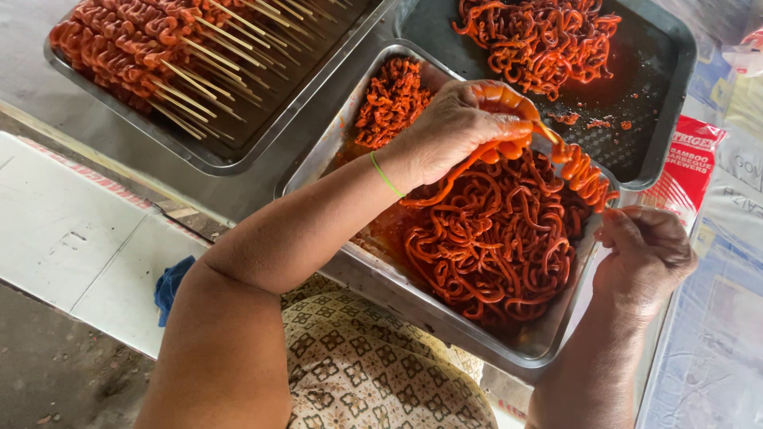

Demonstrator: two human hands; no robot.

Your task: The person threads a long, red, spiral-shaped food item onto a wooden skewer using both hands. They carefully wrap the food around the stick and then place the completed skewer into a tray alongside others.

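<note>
Our left hand [457, 127] pinches the orange strip [584, 171] above the near tray [548, 338]; our right hand [644, 246] grips its skewer end. Slick sauce could let it slip off.

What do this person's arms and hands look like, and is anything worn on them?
Both arms are bare, with no sleeves or gloves. The left hand has a thin green band around its wrist and orange sauce on its fingers. The right hand wears nothing visible.

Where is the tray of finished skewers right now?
The tray of finished skewers sits at the upper left of the head view, beside the middle tray of orange strips, beyond the left hand.
</note>
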